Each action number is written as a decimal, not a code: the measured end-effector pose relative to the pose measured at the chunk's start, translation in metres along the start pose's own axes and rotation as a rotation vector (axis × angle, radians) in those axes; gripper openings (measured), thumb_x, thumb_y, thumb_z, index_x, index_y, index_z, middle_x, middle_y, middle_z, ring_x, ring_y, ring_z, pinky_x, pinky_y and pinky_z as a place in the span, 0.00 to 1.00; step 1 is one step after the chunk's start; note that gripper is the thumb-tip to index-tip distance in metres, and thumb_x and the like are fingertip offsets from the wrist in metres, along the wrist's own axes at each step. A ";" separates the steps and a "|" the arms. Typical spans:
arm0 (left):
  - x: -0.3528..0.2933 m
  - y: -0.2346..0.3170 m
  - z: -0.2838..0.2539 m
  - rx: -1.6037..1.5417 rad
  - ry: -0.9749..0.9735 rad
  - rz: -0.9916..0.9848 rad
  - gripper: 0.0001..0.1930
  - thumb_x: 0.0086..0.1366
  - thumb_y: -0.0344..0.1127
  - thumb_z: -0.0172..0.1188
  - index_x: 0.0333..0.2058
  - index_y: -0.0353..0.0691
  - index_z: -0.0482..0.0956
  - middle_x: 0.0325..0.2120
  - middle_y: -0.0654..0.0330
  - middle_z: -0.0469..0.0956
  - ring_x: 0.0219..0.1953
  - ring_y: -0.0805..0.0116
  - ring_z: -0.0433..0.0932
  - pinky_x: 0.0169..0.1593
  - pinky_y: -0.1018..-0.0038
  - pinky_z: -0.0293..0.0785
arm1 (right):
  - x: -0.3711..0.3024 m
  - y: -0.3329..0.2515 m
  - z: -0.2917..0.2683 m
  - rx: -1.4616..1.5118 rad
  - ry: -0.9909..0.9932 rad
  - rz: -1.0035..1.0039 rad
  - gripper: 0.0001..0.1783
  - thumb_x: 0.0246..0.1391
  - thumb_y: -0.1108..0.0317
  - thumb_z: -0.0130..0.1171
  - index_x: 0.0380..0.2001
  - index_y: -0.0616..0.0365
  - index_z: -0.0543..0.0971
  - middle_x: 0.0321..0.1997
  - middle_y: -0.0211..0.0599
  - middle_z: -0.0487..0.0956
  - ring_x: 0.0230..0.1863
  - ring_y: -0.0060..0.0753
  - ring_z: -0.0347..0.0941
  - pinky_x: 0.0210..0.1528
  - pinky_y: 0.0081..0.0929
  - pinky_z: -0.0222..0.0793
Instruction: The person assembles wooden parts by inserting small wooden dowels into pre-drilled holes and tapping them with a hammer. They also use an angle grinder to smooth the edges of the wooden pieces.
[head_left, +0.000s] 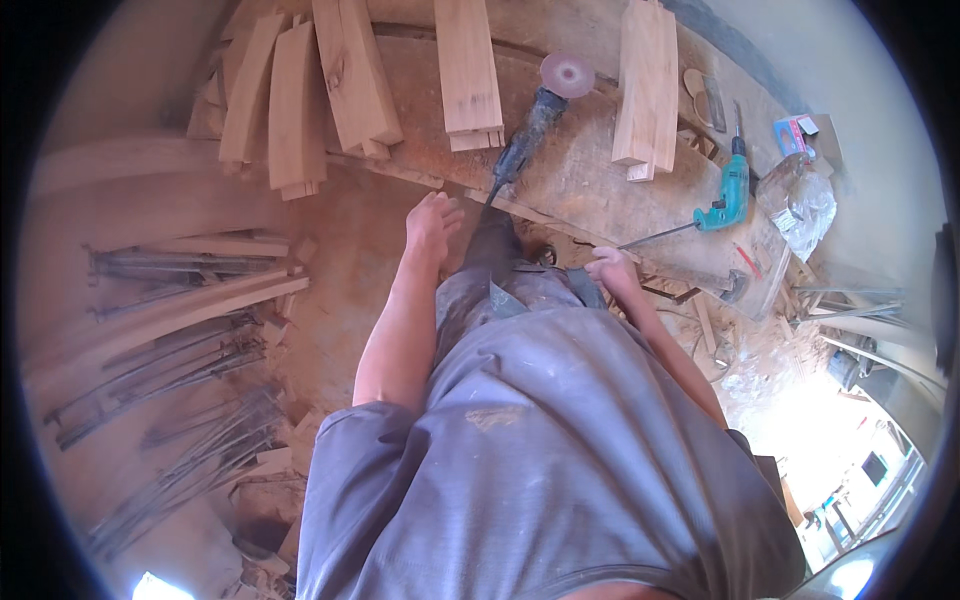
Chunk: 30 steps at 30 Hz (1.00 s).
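Observation:
My left hand (433,225) hangs in the air just short of the workbench edge, its fingers loosely bent and a little apart, with nothing seen in them. To its right, an angle grinder (527,135) with a round pinkish sanding disc (567,75) lies on the bench, its cord running down over the edge. My right hand (612,272) is closed near my waist, beside a dark grey-green flap (586,289); whether the fingers grip it is unclear. Past that hand, a teal power drill (729,190) rests on the bench, its cord trailing toward me.
Shaped wooden pieces (472,75) with stepped ends lie along the workbench (575,165), and another wooden block (645,90) sits right of the grinder. A crumpled clear plastic bag (803,210) and a small box (795,133) are at the far right. Metal clamps (190,262) and boards stand at left.

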<state>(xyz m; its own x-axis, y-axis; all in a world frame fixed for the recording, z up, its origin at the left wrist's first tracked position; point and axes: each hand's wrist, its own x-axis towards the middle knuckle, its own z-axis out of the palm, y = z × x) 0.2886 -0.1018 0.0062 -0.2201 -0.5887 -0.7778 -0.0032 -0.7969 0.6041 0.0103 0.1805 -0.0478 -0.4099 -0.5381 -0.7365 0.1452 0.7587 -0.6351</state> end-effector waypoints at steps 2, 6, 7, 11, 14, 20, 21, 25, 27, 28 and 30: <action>0.001 0.016 0.014 0.017 -0.041 0.008 0.34 0.73 0.46 0.56 0.70 0.33 0.60 0.56 0.48 0.75 0.48 0.58 0.79 0.51 0.64 0.75 | 0.032 0.043 0.009 -0.020 0.016 -0.229 0.18 0.58 0.70 0.60 0.51 0.65 0.81 0.37 0.37 0.86 0.35 0.27 0.81 0.39 0.25 0.75; 0.022 0.033 0.012 0.028 -0.056 -0.003 0.36 0.73 0.50 0.57 0.70 0.33 0.60 0.59 0.44 0.72 0.52 0.52 0.78 0.55 0.60 0.73 | -0.006 -0.071 0.037 0.389 -0.251 0.318 0.10 0.61 0.69 0.59 0.43 0.59 0.83 0.30 0.29 0.80 0.31 0.21 0.74 0.35 0.26 0.69; 0.034 0.041 0.020 0.025 -0.066 -0.013 0.37 0.73 0.51 0.56 0.70 0.34 0.58 0.62 0.40 0.68 0.55 0.48 0.76 0.56 0.57 0.72 | -0.002 -0.079 0.038 0.328 -0.312 0.206 0.13 0.61 0.69 0.60 0.47 0.61 0.81 0.31 0.29 0.80 0.31 0.23 0.74 0.34 0.25 0.69; 0.086 0.050 0.035 -0.145 -0.164 -0.011 0.34 0.72 0.54 0.57 0.67 0.36 0.64 0.61 0.41 0.71 0.55 0.45 0.77 0.55 0.53 0.73 | -0.003 -0.148 0.053 0.362 -0.388 -0.026 0.28 0.61 0.68 0.62 0.63 0.64 0.70 0.42 0.40 0.82 0.37 0.33 0.78 0.38 0.26 0.73; 0.097 0.062 0.062 -0.362 -0.229 -0.041 0.27 0.70 0.51 0.59 0.59 0.39 0.72 0.55 0.49 0.75 0.53 0.50 0.75 0.56 0.52 0.69 | 0.035 -0.167 0.075 0.331 -0.318 -0.109 0.33 0.60 0.68 0.63 0.67 0.64 0.67 0.52 0.51 0.80 0.46 0.38 0.80 0.45 0.30 0.78; 0.060 0.131 0.084 -0.173 -0.127 -0.040 0.25 0.66 0.53 0.63 0.56 0.46 0.75 0.47 0.55 0.79 0.46 0.56 0.78 0.42 0.57 0.75 | 0.030 -0.273 0.114 0.551 -0.200 -0.109 0.35 0.65 0.66 0.57 0.72 0.63 0.61 0.61 0.55 0.75 0.56 0.47 0.79 0.54 0.40 0.78; 0.051 0.151 0.088 -0.141 -0.126 -0.026 0.24 0.67 0.55 0.61 0.55 0.47 0.76 0.45 0.55 0.81 0.42 0.58 0.80 0.38 0.60 0.77 | 0.031 -0.287 0.114 0.601 -0.229 -0.149 0.35 0.66 0.67 0.56 0.72 0.64 0.59 0.61 0.56 0.75 0.57 0.49 0.79 0.55 0.41 0.78; 0.014 0.242 0.085 -0.026 -0.256 -0.069 0.26 0.67 0.55 0.61 0.51 0.38 0.75 0.42 0.53 0.81 0.39 0.56 0.80 0.36 0.61 0.78 | 0.022 -0.358 0.119 0.785 -0.302 -0.377 0.30 0.67 0.69 0.52 0.69 0.69 0.62 0.60 0.52 0.76 0.55 0.45 0.79 0.55 0.39 0.77; 0.009 0.269 0.086 -0.034 -0.369 -0.082 0.27 0.67 0.54 0.60 0.51 0.34 0.74 0.43 0.51 0.81 0.39 0.55 0.80 0.37 0.61 0.77 | 0.014 -0.388 0.113 0.715 -0.248 -0.433 0.30 0.67 0.71 0.51 0.68 0.75 0.61 0.59 0.54 0.77 0.56 0.47 0.79 0.56 0.41 0.79; 0.008 0.280 0.088 -0.034 -0.335 -0.071 0.27 0.69 0.54 0.59 0.53 0.35 0.74 0.44 0.51 0.80 0.39 0.54 0.80 0.37 0.61 0.78 | 0.009 -0.400 0.115 0.794 -0.231 -0.407 0.29 0.68 0.71 0.51 0.68 0.75 0.61 0.58 0.55 0.77 0.55 0.46 0.79 0.56 0.41 0.78; 0.009 0.295 0.105 -0.025 -0.320 -0.066 0.28 0.71 0.54 0.55 0.56 0.35 0.74 0.47 0.51 0.79 0.39 0.53 0.81 0.38 0.61 0.80 | 0.000 -0.418 0.110 0.902 -0.155 -0.397 0.26 0.67 0.71 0.51 0.64 0.75 0.64 0.54 0.55 0.78 0.50 0.43 0.80 0.52 0.39 0.78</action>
<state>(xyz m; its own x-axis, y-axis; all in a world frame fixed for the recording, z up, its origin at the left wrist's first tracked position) 0.1831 -0.3277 0.1955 -0.5153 -0.4667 -0.7188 -0.0044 -0.8373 0.5468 0.0487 -0.1766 0.1924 -0.4642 -0.7831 -0.4139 0.6792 -0.0148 -0.7338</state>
